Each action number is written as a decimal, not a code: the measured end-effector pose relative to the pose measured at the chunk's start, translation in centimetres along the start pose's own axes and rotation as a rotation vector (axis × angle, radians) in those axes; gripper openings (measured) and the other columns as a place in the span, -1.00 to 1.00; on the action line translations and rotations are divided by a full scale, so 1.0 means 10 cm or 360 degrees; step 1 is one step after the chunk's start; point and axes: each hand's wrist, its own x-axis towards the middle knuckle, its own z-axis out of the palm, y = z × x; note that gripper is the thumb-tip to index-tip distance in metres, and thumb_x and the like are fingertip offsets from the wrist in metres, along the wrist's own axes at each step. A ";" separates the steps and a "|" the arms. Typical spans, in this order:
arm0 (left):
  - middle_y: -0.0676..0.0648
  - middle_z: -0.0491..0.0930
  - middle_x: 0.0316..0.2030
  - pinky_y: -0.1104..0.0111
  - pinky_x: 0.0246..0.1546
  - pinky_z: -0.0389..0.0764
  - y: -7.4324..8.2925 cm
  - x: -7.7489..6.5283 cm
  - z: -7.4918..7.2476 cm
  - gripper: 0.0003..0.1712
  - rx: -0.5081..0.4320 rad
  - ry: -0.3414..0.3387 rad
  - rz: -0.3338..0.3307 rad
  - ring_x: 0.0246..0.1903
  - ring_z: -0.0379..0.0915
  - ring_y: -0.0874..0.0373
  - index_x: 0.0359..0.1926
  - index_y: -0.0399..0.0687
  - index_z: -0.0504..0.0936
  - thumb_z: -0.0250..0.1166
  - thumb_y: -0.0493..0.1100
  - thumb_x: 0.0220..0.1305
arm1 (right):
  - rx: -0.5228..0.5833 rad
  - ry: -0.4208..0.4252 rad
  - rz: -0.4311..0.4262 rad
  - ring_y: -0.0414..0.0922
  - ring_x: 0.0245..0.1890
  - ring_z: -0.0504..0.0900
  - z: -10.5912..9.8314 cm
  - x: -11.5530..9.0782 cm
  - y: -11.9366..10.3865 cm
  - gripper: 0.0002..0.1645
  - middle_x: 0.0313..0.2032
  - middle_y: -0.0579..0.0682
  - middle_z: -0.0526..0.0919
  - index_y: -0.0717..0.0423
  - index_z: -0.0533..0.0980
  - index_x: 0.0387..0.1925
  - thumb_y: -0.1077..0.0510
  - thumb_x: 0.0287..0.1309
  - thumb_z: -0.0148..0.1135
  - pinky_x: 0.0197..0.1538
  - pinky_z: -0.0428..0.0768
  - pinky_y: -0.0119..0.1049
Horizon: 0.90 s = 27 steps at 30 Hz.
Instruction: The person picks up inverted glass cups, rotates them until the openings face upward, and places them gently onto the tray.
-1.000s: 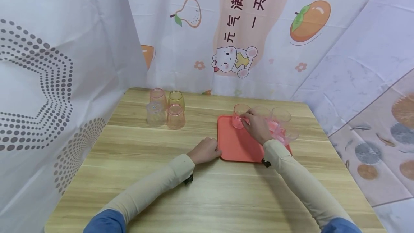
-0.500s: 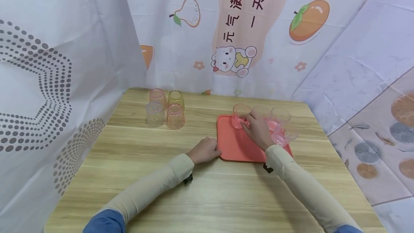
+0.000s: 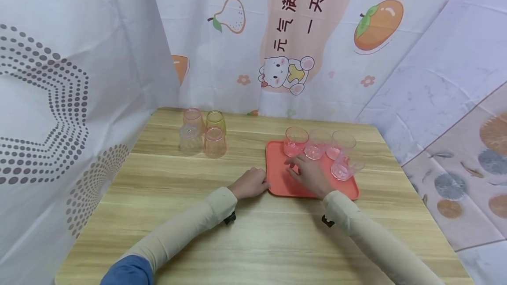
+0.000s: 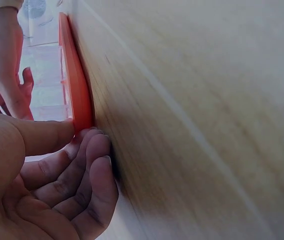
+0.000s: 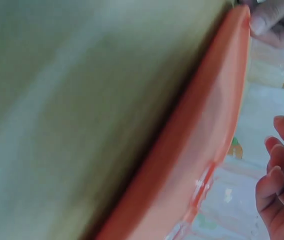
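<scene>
- Red tray (image 3: 277, 168): right of frame centre, long axis left-right.
- Left hand (image 3: 250, 183): grip pinching tray's lower-left corner.
- Right hand (image 3: 310, 176): grip parted, fingers curved, over tray.
- See-through cups (image 3: 295, 146): on tray, mouths up.

The back curtain (image 3: 253, 43) bore two lines of Chinese characters (image 3: 291, 1), read bottom to top: "元气满满" and "一天开", reaching the head view's top edge.

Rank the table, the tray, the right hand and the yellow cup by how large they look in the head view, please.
Largest to smallest:
1. Table
2. Tray, partly covered by the hand
3. Right hand
4. Yellow cup
</scene>
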 end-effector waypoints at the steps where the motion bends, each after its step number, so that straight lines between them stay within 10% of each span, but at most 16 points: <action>1: 0.17 0.18 -0.76 0.45 -0.65 0.18 0.00 0.00 0.00 -0.45 0.0000 -0.0003 -0.0006 -0.74 0.10 0.33 -0.72 0.04 0.32 0.30 -0.22 0.42 | -0.0008 -0.0005 -0.0012 -0.22 -0.43 0.52 0.02 -0.02 -0.02 -0.72 -0.20 -0.07 0.68 0.01 0.68 -0.05 0.18 0.20 0.49 -0.33 0.58 -0.30; 27: 0.15 0.24 -0.74 0.45 -0.64 0.20 0.01 0.00 -0.03 -0.51 -0.0027 -0.0041 -0.0042 -0.72 0.17 0.31 -0.68 -0.02 0.43 0.32 -0.20 0.43 | 0.0208 -0.0218 -0.0155 -0.29 -0.31 0.60 0.25 -0.31 -0.25 -0.89 -0.30 -0.26 0.65 -0.08 0.74 -0.21 0.10 0.21 0.49 -0.18 0.61 -0.30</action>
